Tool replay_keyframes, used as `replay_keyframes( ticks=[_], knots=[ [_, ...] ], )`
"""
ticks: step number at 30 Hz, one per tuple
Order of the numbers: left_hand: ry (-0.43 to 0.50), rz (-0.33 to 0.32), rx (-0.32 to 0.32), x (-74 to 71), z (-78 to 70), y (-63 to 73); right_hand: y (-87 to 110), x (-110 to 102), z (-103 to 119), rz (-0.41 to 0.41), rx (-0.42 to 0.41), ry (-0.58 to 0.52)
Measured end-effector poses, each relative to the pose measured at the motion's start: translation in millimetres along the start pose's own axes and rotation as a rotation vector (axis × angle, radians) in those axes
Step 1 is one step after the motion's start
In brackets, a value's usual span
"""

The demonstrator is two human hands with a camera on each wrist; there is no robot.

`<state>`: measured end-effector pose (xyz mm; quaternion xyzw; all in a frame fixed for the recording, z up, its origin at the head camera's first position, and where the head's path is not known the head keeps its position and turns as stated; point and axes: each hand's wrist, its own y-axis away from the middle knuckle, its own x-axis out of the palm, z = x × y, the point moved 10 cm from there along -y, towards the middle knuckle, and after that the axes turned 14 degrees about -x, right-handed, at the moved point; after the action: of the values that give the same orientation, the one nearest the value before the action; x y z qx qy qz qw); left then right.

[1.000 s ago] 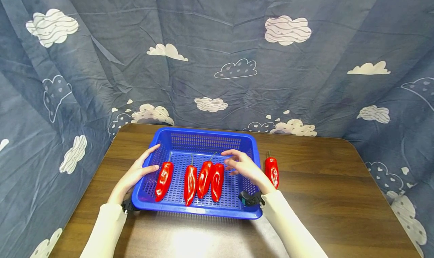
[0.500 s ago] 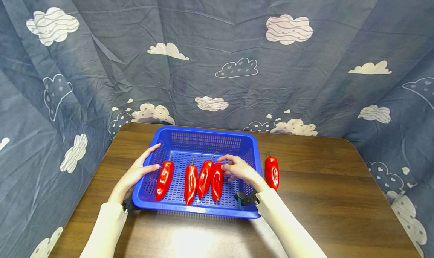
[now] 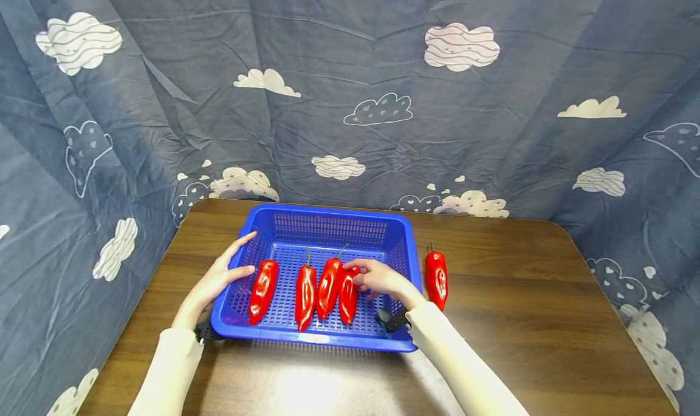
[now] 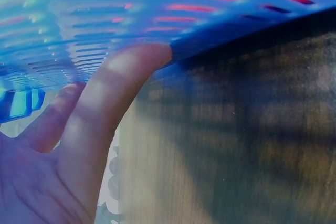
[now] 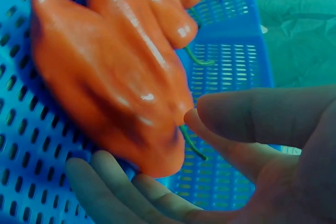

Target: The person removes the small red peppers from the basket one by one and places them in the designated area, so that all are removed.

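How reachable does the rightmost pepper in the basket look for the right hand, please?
Most likely yes: the right hand is at the far end of that pepper, and nothing else covers it.

Honestly can't tell if I'm in a home or a lab, just somewhere curtained off: cloud-print curtains around three sides of a wooden table.
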<state>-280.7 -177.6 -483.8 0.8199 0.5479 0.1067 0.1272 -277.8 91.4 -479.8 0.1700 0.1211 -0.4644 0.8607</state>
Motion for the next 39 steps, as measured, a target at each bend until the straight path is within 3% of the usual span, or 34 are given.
replay_keyframes(
  ticks=[6,12,18,39],
  knots=[
    [0.003,-0.003,-0.016,-0.5,1.3,0.1,-1.9,7,-6,0.039,0.038,0.054],
    [0.006,-0.009,-0.017,-1.4,1.3,0.0,-3.3,11,-3,0.065,0.014,0.079],
    [0.008,-0.004,-0.022,-1.4,1.9,-0.2,-5.2,7,-1,0.029,-0.019,0.116],
    [-0.013,-0.011,0.009,-0.3,-1.9,1.1,-7.3,-6,9,-0.071,-0.119,-0.060]
  ],
)
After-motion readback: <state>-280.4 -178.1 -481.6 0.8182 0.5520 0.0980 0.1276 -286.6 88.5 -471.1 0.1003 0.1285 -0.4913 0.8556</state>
